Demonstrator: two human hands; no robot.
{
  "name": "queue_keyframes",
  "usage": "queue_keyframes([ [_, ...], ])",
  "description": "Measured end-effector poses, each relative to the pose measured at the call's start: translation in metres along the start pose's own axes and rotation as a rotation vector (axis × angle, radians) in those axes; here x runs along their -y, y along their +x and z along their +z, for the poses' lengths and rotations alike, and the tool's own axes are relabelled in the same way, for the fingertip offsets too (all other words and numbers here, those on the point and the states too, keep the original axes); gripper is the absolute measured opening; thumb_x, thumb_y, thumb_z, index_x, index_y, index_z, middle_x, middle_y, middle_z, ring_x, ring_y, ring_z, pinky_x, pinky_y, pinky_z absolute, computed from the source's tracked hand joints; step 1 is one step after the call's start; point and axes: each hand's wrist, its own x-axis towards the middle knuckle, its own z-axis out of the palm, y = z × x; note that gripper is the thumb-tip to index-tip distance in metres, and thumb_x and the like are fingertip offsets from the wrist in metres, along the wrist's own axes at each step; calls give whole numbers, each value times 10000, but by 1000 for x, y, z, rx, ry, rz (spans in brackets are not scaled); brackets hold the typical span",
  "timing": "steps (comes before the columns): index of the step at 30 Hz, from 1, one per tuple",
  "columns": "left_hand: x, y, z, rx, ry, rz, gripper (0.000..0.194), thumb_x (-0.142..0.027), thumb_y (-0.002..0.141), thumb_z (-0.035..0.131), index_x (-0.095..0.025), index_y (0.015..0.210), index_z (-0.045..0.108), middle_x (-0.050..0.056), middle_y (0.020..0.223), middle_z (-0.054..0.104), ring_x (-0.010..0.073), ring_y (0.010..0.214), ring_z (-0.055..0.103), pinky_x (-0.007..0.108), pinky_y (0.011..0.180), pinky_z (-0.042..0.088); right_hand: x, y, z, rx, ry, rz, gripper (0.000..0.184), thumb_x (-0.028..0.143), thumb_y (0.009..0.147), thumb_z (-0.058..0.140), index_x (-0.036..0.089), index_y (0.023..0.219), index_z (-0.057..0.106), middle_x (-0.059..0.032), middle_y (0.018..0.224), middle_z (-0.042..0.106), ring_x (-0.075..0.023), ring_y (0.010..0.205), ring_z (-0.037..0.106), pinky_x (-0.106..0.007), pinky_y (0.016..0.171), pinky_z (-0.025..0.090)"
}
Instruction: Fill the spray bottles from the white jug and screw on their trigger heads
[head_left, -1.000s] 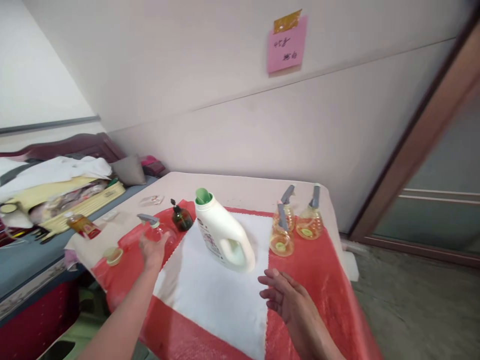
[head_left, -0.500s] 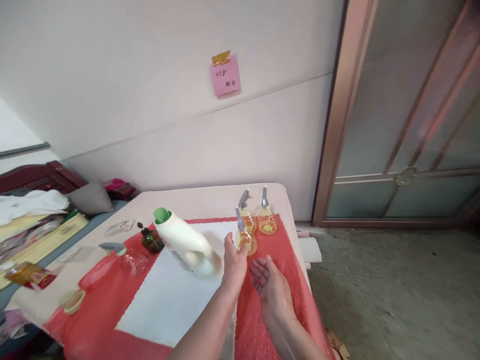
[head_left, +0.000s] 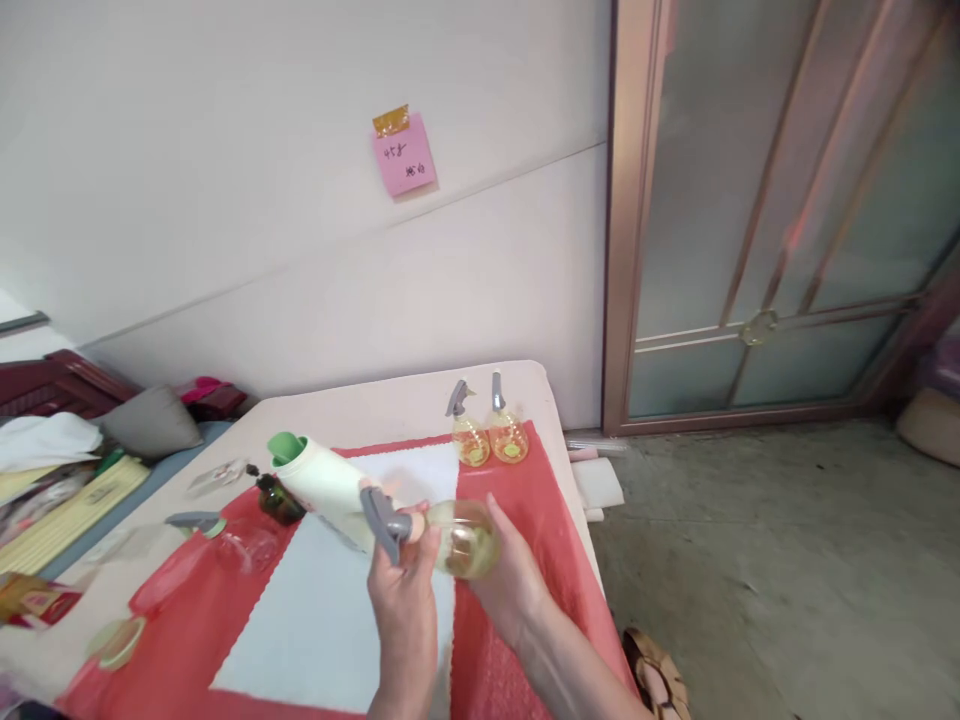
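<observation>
A clear yellowish spray bottle (head_left: 463, 542) with a grey trigger head lies tipped sideways between my hands, above the white cloth. My left hand (head_left: 406, 595) is closed around its neck, just below the trigger. On the other end, my right hand (head_left: 514, 580) cups the rounded base, its fingers partly hidden behind the bottle. Two similar spray bottles, one on the left (head_left: 471, 440) and one on the right (head_left: 510, 437), stand upright on the red cloth beyond. Left of my hands is a large white jug (head_left: 322, 485) with a green cap, partly covered by the held bottle.
A white cloth (head_left: 315, 610) lies over the red cloth (head_left: 180, 650) on the table. Toward the left are a dark pump bottle (head_left: 277, 498), a clear pink-looking spray bottle (head_left: 247, 548) and a round green-rimmed lid (head_left: 120, 642). A pink note (head_left: 405, 157) hangs on the wall.
My left hand has lifted the nearest spray bottle off the cloth and brought it closer, tipping it sideways. My right hand has come to its base. The view has shifted right.
</observation>
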Motion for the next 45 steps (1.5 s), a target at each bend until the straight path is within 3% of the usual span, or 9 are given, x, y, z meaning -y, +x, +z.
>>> queue_keyframes([
  [3,-13,1,-33,-70,-74,-27,644,-360,699,805,-271,1261,504,48,1064,697,237,1097,624,339,942,458,-15,-10,12,188,5,172,476,454,767,658,194,1156,574,-70,1081,665,-208,883,651,-320,701,527],
  [8,-12,14,-74,32,-193,-125,388,-479,768,717,-190,1013,631,112,1041,715,275,994,664,374,866,500,-38,-15,16,257,-81,340,527,512,821,640,165,1212,576,-89,1020,672,-201,794,663,-245,491,524],
  [18,-9,17,-104,4,-238,-214,334,-494,813,664,-179,922,637,120,1024,726,276,993,664,393,895,479,-67,-16,28,228,-232,524,578,638,894,480,163,1216,551,-101,895,679,-176,610,652,-196,394,472],
  [22,-10,15,-103,-63,-248,-198,332,-488,836,640,-173,940,630,127,1052,717,275,1033,645,371,856,487,-79,-20,23,297,-402,139,569,638,872,519,165,1186,541,-111,997,654,-205,773,651,-259,542,530],
  [27,-15,17,-97,-200,-341,-235,353,-493,823,654,-159,929,614,134,1014,714,259,975,657,382,832,499,-87,-24,1,268,-1022,-906,655,308,733,793,292,1299,462,-85,1338,492,-290,1227,496,-424,1004,465],
  [29,-16,19,-97,-255,-376,-218,342,-488,817,663,-167,912,596,116,957,719,248,935,669,383,829,501,-86,-26,-3,321,-1128,-1049,704,246,741,784,330,1345,432,-76,1435,394,-298,1328,397,-449,1091,386],
  [37,-19,28,-103,-259,-456,-152,371,-531,838,621,-175,928,568,129,962,716,257,953,677,420,880,486,-81,-23,14,288,-398,-98,455,436,809,702,252,1196,550,-71,1258,585,-245,1125,563,-341,907,483],
  [41,-26,46,-124,-481,-444,42,389,-558,877,539,-170,899,566,140,983,706,267,1023,660,458,956,451,-74,-13,9,136,-215,79,408,447,744,731,174,1039,662,-90,1060,681,-229,917,639,-307,751,507],
  [45,-28,62,-149,-689,-455,89,382,-555,904,467,-182,900,553,107,943,693,244,983,665,468,975,434,-64,-6,5,83,-183,67,421,502,775,689,193,1060,681,-76,1069,691,-219,939,641,-316,789,514],
])
